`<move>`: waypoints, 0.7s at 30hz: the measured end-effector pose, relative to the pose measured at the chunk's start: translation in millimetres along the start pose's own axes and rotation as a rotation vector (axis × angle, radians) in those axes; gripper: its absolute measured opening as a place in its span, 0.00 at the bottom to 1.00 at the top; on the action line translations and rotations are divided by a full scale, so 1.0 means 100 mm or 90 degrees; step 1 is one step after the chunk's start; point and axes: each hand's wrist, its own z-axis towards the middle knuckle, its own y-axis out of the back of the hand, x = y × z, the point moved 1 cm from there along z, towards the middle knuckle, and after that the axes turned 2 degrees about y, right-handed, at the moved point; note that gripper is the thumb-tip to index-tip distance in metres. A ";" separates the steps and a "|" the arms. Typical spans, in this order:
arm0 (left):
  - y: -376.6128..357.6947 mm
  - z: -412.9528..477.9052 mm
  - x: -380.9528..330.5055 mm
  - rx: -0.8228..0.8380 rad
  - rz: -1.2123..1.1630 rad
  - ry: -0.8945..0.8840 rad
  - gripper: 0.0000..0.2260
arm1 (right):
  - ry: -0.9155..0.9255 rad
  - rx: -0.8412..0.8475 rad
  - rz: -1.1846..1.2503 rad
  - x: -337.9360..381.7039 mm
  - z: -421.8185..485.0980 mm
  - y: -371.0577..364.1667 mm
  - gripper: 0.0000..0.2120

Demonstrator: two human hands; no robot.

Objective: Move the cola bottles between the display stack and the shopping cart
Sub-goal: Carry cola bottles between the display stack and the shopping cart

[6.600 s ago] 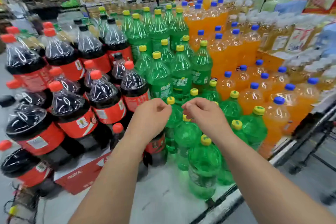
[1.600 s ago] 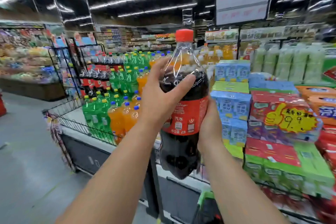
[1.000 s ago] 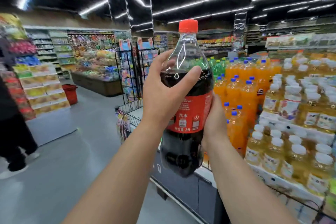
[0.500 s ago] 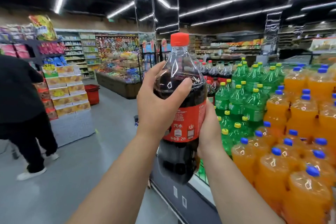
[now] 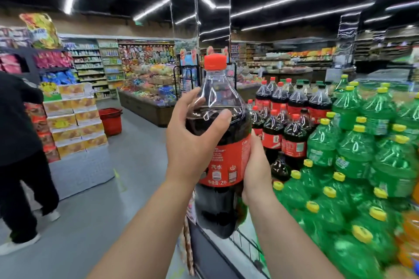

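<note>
Cola bottle point(image 5: 221, 142): large, red cap, red label, dark liquid. Held upright in mid-air w/ both hands, in front of the display stack point(image 5: 340, 142), just off its left edge.

Left hand point(image 5: 192, 142): wrapped around bottle shoulder and upper label; thumb pressed flat on front of the dark section, fingers curled around the far-left side.

Right hand point(image 5: 256, 167): clasps bottle's right side at label level, palm against the label; fingers are hidden behind the bottle.

Bottle base hangs above the wire rim at the stack's near-left corner, not touching.

Display stack: cola bottles w/ red caps at the far-left part; green bottles point(image 5: 362, 154) w/ yellow caps fill the middle and near side; orange bottles point(image 5: 410, 244) at the right edge.

Aisle, left: person in dark clothing point(image 5: 18, 142); red basket point(image 5: 111, 120) on the floor farther back.
</note>
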 end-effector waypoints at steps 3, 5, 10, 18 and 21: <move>0.06 0.44 0.56 0.021 -0.023 0.003 0.22 | 0.008 -0.028 0.018 -0.32 0.53 -0.21 0.21; 0.08 0.74 0.92 0.048 -0.040 0.008 0.25 | 0.015 -0.051 0.022 -0.52 0.88 -0.33 0.21; 0.02 1.38 1.68 0.107 -0.051 -0.003 0.27 | 0.036 -0.115 0.043 -0.90 1.66 -0.49 0.21; -0.39 2.12 2.74 0.181 -0.096 0.044 0.27 | 0.064 -0.164 0.032 -1.37 2.86 -0.35 0.23; -0.62 2.37 3.09 0.204 -0.112 0.049 0.24 | 0.063 -0.184 0.042 -1.50 3.31 -0.21 0.21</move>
